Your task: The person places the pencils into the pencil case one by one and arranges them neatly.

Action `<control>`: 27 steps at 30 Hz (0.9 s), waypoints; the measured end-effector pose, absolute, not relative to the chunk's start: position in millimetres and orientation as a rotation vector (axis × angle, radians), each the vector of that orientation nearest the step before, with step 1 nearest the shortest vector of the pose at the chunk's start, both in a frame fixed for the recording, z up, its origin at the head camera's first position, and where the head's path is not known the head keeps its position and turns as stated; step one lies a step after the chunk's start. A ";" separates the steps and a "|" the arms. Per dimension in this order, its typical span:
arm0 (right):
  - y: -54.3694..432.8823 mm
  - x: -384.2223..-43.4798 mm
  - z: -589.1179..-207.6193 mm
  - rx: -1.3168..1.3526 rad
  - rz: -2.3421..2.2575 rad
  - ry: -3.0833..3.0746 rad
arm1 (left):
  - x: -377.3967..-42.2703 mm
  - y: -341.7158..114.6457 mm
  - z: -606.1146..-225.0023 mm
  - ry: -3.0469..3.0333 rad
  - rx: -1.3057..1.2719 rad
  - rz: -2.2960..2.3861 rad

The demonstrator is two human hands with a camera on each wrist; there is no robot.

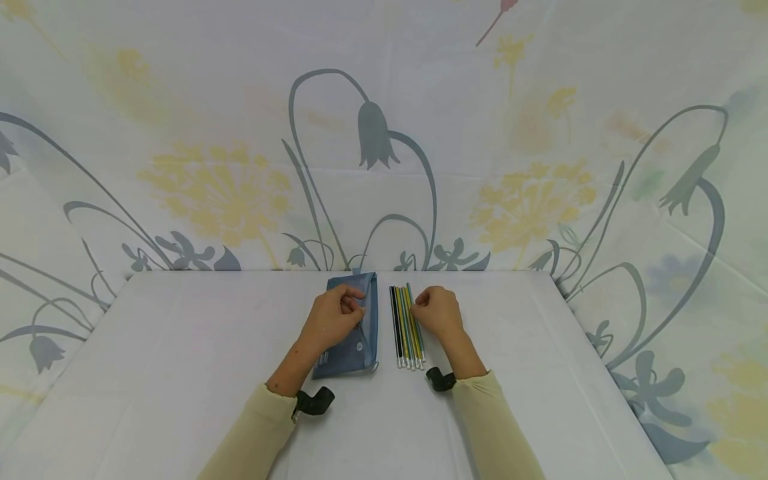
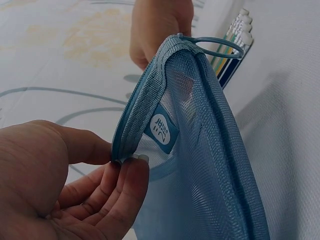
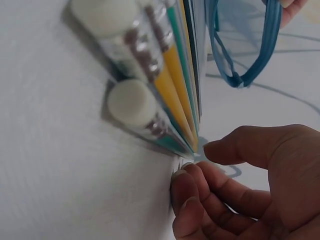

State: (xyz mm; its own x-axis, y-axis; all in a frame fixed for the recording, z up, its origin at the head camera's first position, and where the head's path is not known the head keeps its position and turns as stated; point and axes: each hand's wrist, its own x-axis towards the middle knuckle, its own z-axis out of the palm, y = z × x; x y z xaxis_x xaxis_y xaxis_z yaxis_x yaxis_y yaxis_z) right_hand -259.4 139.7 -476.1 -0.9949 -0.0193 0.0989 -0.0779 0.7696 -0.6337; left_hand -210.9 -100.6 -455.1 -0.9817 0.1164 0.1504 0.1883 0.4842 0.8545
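A blue mesh zip pouch [image 1: 345, 357] lies on the table under my left hand [image 1: 336, 313]. In the left wrist view, my left thumb and fingers pinch the zipped edge of the pouch [image 2: 200, 175], lifting that side, and a label shows through the mesh. Right of the pouch is a row of several pencils [image 1: 403, 327], black, yellow and green, their white erasers towards me. My right hand [image 1: 437, 310] is beside the rightmost pencil. Up close, its fingertips [image 3: 185, 187] lie by that green pencil [image 3: 170, 137], with the thumb apart from them.
The pencils and pouch lie on a white-covered table [image 1: 180, 347]. Behind it hangs a flower-patterned cloth [image 1: 384, 40]. A loop strap [image 2: 220, 45] sticks out from the pouch's corner. Black wrist cameras [image 1: 316, 401] sit below both hands.
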 end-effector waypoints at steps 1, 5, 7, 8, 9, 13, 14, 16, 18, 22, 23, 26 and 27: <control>139.7 -259.2 -475.9 0.079 1.036 -2.877 | -211.0 -100.6 -455.6 -2.643 -0.274 -1.538; 139.7 -259.1 -476.0 0.081 1.048 -2.881 | -210.9 -100.7 -455.9 -2.642 -0.271 -1.551; 139.8 -259.3 -476.6 0.085 1.047 -2.885 | -210.9 -100.8 -456.0 -2.642 -0.269 -1.552; 139.9 -259.5 -477.0 0.086 1.045 -2.886 | -211.0 -100.9 -456.0 -2.642 -0.268 -1.554; 140.0 -259.6 -477.3 0.087 1.044 -2.887 | -211.0 -101.0 -456.1 -2.643 -0.268 -1.553; 139.5 -259.1 -477.1 0.078 1.040 -2.891 | -211.4 -101.0 -455.9 -2.644 -0.266 -1.549; 139.2 -258.6 -476.8 0.073 1.036 -2.892 | -211.4 -101.0 -456.0 -2.645 -0.265 -1.547; 138.5 -257.2 -475.7 0.048 1.019 -2.902 | -211.6 -101.0 -456.3 -2.646 -0.265 -1.540; 137.4 -255.3 -474.0 0.009 0.987 -2.922 | -211.6 -101.1 -456.4 -2.648 -0.261 -1.535; 134.6 -252.2 -470.9 -0.083 0.909 -2.966 | -212.2 -101.2 -457.3 -2.649 -0.257 -1.523; 133.7 -251.7 -470.3 -0.101 0.889 -2.977 | -212.4 -101.2 -457.5 -2.648 -0.257 -1.522; 132.1 -251.2 -470.4 -0.135 0.827 -3.000 | -212.5 -101.3 -457.9 -2.646 -0.259 -1.519; 131.6 -251.1 -470.6 -0.141 0.807 -3.006 | -212.4 -101.3 -457.7 -2.645 -0.261 -1.520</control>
